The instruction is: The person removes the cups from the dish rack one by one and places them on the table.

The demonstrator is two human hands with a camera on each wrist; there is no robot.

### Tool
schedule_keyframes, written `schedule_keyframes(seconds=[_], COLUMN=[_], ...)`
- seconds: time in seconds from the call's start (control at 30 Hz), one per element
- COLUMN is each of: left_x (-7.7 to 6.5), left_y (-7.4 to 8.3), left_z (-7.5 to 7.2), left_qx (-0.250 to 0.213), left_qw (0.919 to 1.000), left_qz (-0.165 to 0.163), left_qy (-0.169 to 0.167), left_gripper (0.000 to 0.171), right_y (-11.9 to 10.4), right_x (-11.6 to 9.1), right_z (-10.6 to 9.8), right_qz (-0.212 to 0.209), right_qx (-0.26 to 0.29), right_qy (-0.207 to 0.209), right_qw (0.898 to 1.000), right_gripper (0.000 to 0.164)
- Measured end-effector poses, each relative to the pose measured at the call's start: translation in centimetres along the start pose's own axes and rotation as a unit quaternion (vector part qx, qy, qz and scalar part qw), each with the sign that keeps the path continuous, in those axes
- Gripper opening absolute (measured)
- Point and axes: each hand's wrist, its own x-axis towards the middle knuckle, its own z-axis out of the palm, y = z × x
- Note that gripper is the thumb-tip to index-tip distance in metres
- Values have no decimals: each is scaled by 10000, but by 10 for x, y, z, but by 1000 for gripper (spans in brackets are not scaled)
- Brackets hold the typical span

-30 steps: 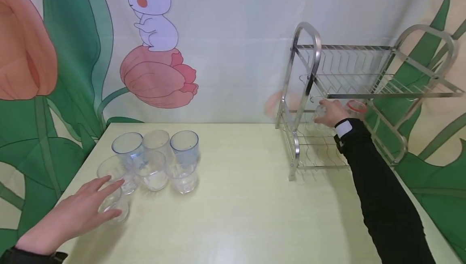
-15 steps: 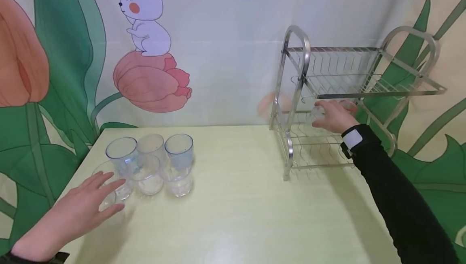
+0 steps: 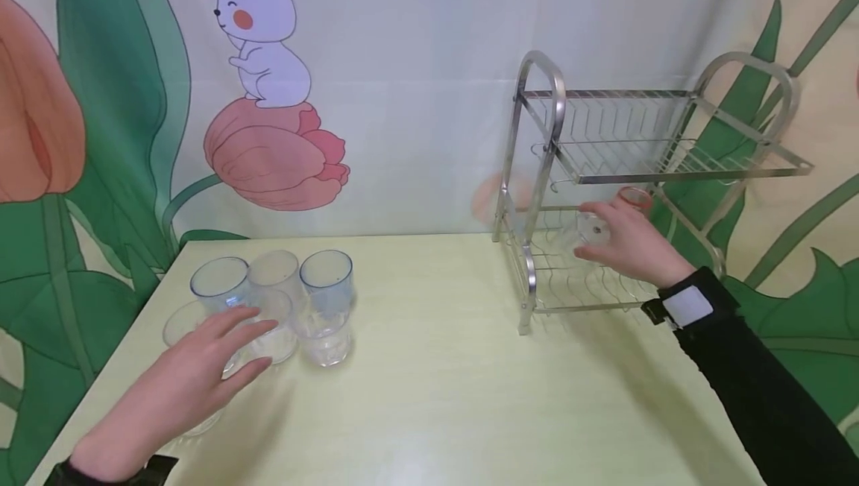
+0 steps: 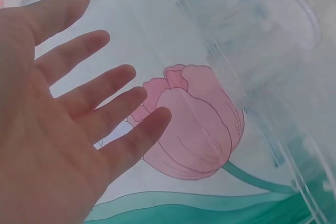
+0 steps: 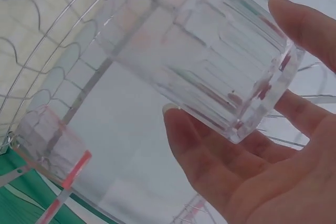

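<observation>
My right hand is at the rack's lower tier, under the upper shelf. It grips a clear drinking glass near its thick base, thumb on one side and fingers on the other. In the right wrist view this glass lies tilted, its base toward the palm. On the left, my left hand hovers over a group of glasses with fingers spread, hiding some of them. Two have blue rims: one glass at back left, another glass at back right. A clear glass stands in front of the latter.
The two-tier metal dish rack stands at the table's right. A red-rimmed glass sits in its lower tier beyond my right hand. The pale table stretches between rack and glasses. A printed cloth hangs behind.
My left hand has moved right over the glasses. My right hand has come slightly right and nearer, and the held glass has tilted so its base shows. The head view has shifted slightly.
</observation>
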Motion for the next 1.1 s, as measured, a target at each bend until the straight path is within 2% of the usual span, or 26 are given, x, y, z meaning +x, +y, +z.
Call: schedule_keyframes(seconds=[0.23,0.4,0.63,0.8,0.9,1.03,1.1], left_x=[10,19,34,44,51,68,77], left_y=[9,14,18,24,26,31,35], left_z=[6,9,12,17,22,29,32], left_qx=[-242,-394,-723,-942,-1134,-1449,-1648], left_qw=[9995,9987,9970,9948,9925,9882,9854], left_qz=[-178,-235,-238,-296,-342,-348,-318], left_qy=[-122,-231,-169,-257,-313,-342,-293], left_gripper=[46,44,44,43,43,43,43], right_y=[-11,-16,-16,-20,-24,-30,-33], right_x=[-22,-40,-61,-71,-73,-74,-74], right_z=[-6,-10,-8,-11,-12,-13,-14], right_qz=[109,423,914,1198,1157,861,716], right_qx=[184,454,1106,1755,2135,2654,2976], right_qy=[400,836,1266,1185,1131,1215,1278], right_qw=[9990,9946,9815,9699,9635,9526,9434], right_gripper=[68,73,74,75,73,64,61])
